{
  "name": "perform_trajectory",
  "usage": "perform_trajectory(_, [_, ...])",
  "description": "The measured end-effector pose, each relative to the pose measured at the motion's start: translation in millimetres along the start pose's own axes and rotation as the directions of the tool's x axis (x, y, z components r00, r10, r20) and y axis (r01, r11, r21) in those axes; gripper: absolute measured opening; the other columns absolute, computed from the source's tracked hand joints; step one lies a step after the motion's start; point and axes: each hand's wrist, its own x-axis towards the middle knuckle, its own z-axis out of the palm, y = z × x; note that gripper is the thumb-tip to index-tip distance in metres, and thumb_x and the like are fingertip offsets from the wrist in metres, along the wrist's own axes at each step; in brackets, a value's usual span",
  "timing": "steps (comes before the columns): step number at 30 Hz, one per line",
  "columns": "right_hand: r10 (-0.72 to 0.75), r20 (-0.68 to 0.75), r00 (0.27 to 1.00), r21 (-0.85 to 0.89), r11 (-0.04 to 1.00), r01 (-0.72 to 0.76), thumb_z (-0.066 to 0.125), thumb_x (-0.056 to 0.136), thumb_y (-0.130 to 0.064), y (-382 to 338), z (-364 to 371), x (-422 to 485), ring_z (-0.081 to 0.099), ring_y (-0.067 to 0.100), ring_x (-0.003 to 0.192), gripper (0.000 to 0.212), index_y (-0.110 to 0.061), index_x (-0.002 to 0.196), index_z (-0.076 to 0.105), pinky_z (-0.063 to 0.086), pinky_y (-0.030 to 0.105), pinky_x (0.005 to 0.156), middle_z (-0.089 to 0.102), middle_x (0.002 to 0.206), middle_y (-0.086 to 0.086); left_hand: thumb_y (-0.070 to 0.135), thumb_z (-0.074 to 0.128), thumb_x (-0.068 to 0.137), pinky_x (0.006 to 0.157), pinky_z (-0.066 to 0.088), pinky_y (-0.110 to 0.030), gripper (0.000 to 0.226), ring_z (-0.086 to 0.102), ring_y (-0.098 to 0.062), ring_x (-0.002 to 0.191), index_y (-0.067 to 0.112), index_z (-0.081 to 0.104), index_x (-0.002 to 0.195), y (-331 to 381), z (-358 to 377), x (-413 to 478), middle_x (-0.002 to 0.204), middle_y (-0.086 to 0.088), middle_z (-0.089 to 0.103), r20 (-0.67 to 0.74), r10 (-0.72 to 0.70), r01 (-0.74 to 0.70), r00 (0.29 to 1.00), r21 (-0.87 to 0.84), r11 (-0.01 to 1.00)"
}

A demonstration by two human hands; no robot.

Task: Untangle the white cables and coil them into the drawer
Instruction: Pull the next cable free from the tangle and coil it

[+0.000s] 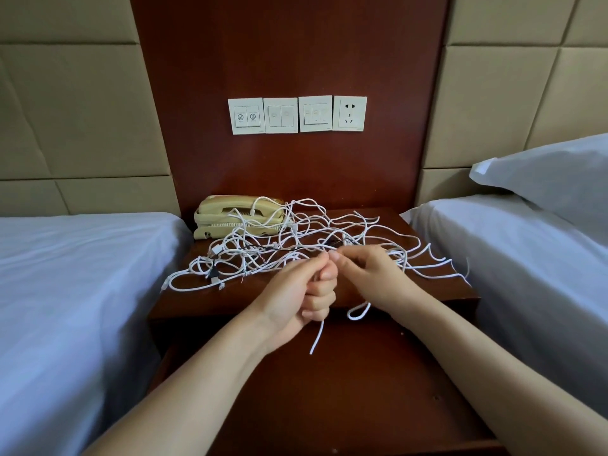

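— Where do the white cables (263,251) lie?
— In one loose tangle spread over the dark wooden surface (230,296) between two beds, from its left front corner across to its right edge. A few strands run up over the beige telephone (237,213) at the back left.
— And the left grip (306,291)?
— Clenched round a single white strand, just in front of the tangle. The strand's free end (316,339) hangs out of the bottom of the fist, over the drawer (329,399).
— How does the drawer stand?
— Pulled out below the surface's front edge.
— The right grip (370,274)?
— Its thumb and forefinger pinch a white strand right beside the left thumb; the two grips nearly touch. A small loop (358,312) dangles under its palm, also above the drawer.
— Anything else in the tangle?
— A thin black lead (273,248) threads through it, and a black plug (214,274) lies near the left side.
— Behind and beside?
— Three white switch plates (279,115) and a socket (349,113) sit in a row on the red-brown wall panel. The left bed (65,274) and the right bed (510,264) flank the surface, and a white pillow (552,182) lies on the right one.
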Motion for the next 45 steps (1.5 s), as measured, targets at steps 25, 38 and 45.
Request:
perform_trajectory(25, [-0.139, -0.036, 0.99, -0.241, 0.962, 0.126, 0.055, 0.092, -0.022, -21, 2, -1, 0.06, 0.014, 0.068, 0.019, -0.02, 0.075, 0.063, 0.047, 0.035, 0.067, 0.064, 0.069, 0.0, 0.023, 0.028, 0.103, 0.047, 0.037, -0.021, 0.046, 0.047, -0.011, 0.038, 0.01, 0.051, 0.065, -13, -18, 13, 0.04, 0.001, 0.05, -0.212, 0.135, -0.02, 0.968, 0.469, 0.883])
perform_trajectory(38, [-0.146, -0.076, 0.986, -0.433, 0.896, 0.099, 0.061, 0.09, -0.02, 25, -18, 8, 0.046, 0.006, 0.059, 0.035, -0.033, 0.062, 0.044, 0.032, 0.023, 0.057, 0.045, 0.057, -0.013, 0.024, 0.03, 0.102, 0.038, 0.018, -0.016, 0.041, 0.02, -0.004, 0.035, 0.015, 0.031, 0.062, 2, -22, 11, 0.043, 0.009, 0.024, -0.086, 0.043, -0.031, 0.995, 0.138, 0.99])
perform_trajectory(45, [-0.009, -0.264, 0.964, -0.679, 0.712, -0.179, 0.065, 0.086, -0.017, 61, -58, 23, 0.052, 0.022, 0.081, 0.008, -0.01, 0.085, 0.067, 0.043, 0.034, 0.067, 0.057, 0.091, 0.005, 0.025, 0.029, 0.103, 0.032, 0.022, -0.015, 0.042, 0.021, -0.003, 0.03, 0.016, 0.03, 0.061, 15, -67, 16, 0.039, 0.009, 0.025, -0.373, 0.107, -0.128, 0.922, -0.033, 0.991])
